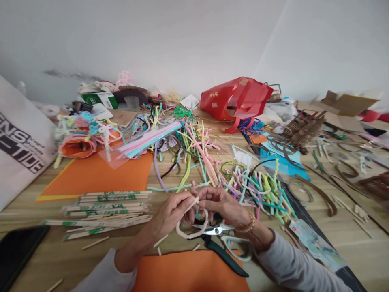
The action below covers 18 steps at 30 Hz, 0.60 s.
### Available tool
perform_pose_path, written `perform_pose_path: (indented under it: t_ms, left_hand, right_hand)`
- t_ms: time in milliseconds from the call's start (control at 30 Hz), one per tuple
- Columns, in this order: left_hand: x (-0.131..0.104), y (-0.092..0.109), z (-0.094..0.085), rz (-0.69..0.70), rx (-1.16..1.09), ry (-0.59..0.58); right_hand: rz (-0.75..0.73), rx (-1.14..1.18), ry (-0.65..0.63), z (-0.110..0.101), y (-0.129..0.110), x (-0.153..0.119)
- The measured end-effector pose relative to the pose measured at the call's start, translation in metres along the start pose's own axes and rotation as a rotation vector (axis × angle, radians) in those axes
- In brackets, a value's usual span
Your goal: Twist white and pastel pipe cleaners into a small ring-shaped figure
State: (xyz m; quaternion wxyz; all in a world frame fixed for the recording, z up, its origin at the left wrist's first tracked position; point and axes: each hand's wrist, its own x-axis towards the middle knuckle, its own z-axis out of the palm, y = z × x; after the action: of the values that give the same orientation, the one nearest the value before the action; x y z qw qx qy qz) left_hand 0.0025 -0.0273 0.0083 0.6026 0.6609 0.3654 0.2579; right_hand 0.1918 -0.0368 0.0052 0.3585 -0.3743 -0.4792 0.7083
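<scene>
A cream pipe cleaner (189, 236), bent into a loop, hangs between my two hands. My left hand (176, 211) is closed, pinching the loop near its top left. The fingers of my right hand (220, 202) grip the same pipe cleaner where its ends meet. Just under my right hand lie white-handled scissors (237, 243) with their metal blades pointing left. Dark green-handled pliers (226, 257) rest beside them, partly over an orange sheet (188, 271). My hands hide parts of both tools.
Wrapped chopsticks (112, 209) lie to the left, near a black phone (21, 251). Cut pipe cleaners (258, 190) are heaped to the right, with longer ones (152, 140) behind. A red bag (221, 99) stands near the wall. Another orange sheet (100, 174) lies at left.
</scene>
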Motion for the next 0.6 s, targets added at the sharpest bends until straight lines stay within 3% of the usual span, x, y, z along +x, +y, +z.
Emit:
perform_pose_path:
  t_ms: [167,400,600]
  left_hand:
    - [0.000,0.003,0.001,0.003,0.045,0.014]
    - [-0.002,0.012,0.002,0.058,0.294,0.100]
    - [-0.002,0.009,0.001,0.055,0.076,0.054]
  right_hand:
    - [-0.016,-0.009,0.044,0.000,0.002,0.000]
    - [-0.028,-0.049,0.062,0.004,-0.002,-0.001]
    - [-0.030,-0.034,0.072,0.001,-0.002,-0.001]
